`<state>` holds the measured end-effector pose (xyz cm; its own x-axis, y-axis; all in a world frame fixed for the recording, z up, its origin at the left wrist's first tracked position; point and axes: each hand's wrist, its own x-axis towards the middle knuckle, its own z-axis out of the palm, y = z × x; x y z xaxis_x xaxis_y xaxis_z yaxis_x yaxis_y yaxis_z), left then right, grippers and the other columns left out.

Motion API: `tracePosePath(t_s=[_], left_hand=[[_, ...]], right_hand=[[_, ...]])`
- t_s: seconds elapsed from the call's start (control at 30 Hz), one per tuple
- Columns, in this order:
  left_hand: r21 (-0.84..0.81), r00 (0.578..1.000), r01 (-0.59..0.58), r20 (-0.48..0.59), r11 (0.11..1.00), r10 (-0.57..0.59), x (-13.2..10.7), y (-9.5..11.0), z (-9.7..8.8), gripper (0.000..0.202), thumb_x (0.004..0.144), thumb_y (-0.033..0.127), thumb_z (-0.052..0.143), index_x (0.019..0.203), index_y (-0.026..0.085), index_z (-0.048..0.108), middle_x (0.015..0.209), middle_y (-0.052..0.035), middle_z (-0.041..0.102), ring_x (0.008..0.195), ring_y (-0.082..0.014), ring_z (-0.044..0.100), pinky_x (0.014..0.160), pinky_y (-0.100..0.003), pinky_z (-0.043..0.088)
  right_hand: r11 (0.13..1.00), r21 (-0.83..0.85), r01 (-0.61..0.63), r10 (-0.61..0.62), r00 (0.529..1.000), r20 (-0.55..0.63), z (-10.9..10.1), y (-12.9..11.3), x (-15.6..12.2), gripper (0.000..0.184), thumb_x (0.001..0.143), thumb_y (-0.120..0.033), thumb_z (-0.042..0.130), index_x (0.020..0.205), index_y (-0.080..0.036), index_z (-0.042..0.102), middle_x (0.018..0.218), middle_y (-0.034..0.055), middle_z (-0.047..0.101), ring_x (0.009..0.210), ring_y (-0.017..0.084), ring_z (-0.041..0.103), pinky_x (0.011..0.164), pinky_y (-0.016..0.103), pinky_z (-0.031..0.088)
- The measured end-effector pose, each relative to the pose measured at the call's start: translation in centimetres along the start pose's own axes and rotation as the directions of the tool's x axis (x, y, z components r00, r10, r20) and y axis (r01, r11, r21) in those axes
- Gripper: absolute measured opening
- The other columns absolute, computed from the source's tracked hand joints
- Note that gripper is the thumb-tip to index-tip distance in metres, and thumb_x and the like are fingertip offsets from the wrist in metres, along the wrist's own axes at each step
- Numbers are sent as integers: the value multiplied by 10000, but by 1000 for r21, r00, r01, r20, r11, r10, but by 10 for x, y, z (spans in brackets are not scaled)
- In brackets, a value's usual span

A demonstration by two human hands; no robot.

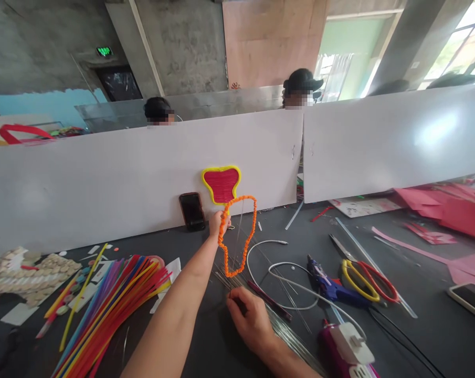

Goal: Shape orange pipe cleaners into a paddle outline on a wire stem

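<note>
My left hand reaches out to the white board, its fingers closed around the short yellow stem of a fan-shaped piece. That piece has a dark red filling and a yellow rim. In front of it stands an upright orange loop of bumpy, twisted pipe cleaner, narrower at its lower end, with a thin wire inside. Just beneath the loop, my right hand is pinched shut and seems to hold it by thin wire; the exact grip is hard to see. Loose metal wires lie under and beside this hand.
Coloured pipe cleaners fan out at left, by a stone-like model. A phone leans on the white board. Scissors, a blue glue gun, a white cable and a power strip lie right. Two people are behind the board.
</note>
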<state>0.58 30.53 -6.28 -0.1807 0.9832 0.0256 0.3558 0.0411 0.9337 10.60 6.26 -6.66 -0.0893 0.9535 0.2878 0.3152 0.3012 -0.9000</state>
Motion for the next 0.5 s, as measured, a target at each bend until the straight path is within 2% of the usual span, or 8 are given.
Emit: tracePosePath(t_s=[0.17, 0.23, 0.3, 0.4, 0.5], left_hand=[[-79, 1000, 30, 10, 996, -29, -27, 7, -29, 328, 865, 317, 532, 1152, 156, 534, 1136, -91, 575, 937, -201, 593, 780, -398, 511], [-110, 1000, 15, 27, 994, -13, -50, 9, -44, 295, 851, 313, 530, 1095, 151, 565, 1029, -81, 628, 820, -166, 625, 701, -296, 510], [-135, 997, -4, 71, 991, 13, -83, 9, -58, 258, 819, 300, 551, 1024, 151, 598, 925, -63, 661, 741, -143, 627, 632, -240, 491], [-146, 977, 1, 213, 989, 30, -142, 8, -76, 218, 727, 299, 641, 878, 142, 661, 772, -54, 688, 679, -158, 625, 576, -237, 480], [-178, 945, 12, 325, 984, 47, -197, 5, -85, 270, 757, 364, 604, 910, 157, 685, 852, -76, 710, 800, -197, 644, 656, -279, 505]], right_hand=[[999, -32, 31, -31, 999, -13, 3, 1, -2, 121, 816, -193, 499, 744, -182, 595, 658, 4, 612, 583, 123, 553, 553, 203, 396], [998, -43, 47, -48, 999, -8, 3, 0, -3, 123, 814, -193, 497, 739, -184, 594, 662, 4, 616, 588, 124, 556, 560, 204, 399], [997, -56, 56, -57, 998, -17, 3, -1, -3, 130, 815, -200, 495, 729, -186, 592, 656, 4, 616, 583, 126, 554, 558, 206, 399], [995, -81, 64, -67, 997, -43, 0, -1, -1, 144, 820, -215, 487, 722, -188, 590, 645, 7, 615, 567, 129, 549, 545, 212, 396], [991, -101, 84, -89, 995, -53, -3, 0, 0, 153, 822, -223, 472, 732, -190, 592, 660, 15, 627, 574, 137, 556, 556, 222, 401]])
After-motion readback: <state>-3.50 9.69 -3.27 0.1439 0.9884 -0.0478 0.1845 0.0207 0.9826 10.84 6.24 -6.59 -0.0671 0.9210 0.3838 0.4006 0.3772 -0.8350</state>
